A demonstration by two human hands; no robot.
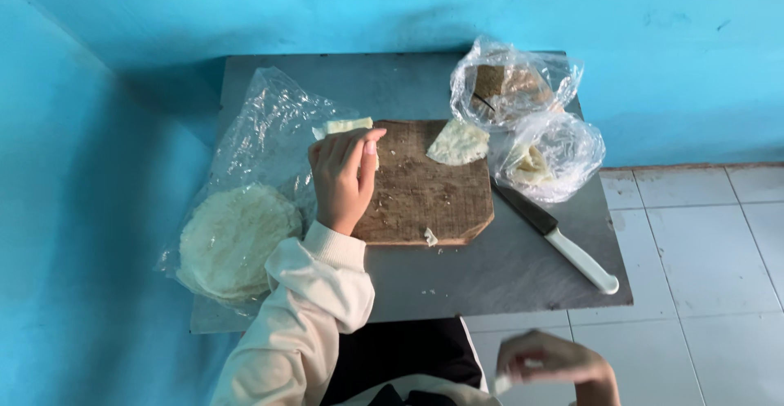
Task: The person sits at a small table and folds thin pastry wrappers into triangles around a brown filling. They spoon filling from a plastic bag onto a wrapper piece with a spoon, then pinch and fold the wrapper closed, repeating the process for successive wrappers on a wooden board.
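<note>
Flatbread piece: I see a pale folded flatbread piece [343,127] at the far left corner of the cutting board, pinched at the fingertips of the left hand.
Left grip: my left hand [343,179] has its fingers curled closed around that piece; the piece sticks out just beyond the fingertips, on the far side of the hand.
Right grip: my right hand [555,365] is blurred at the near edge of view, off the tabletop; something small and white shows at its fingers, but I cannot tell how far the fingers are closed or what it is.
Cutting board: a worn wooden cutting board [429,189] lies mid-tabletop, with a wedge of flatbread [459,143] on its far right corner and a small scrap [430,237] at its near edge.
Stack: round flatbreads [235,241] lie on a clear plastic bag [269,128], left of the board.
Knife: a white-handled knife [559,238] lies just right of the board.
Bags: two clear bags [531,120] holding pieces sit at the far right.
Tabletop: grey tabletop [490,283] against a blue wall.
</note>
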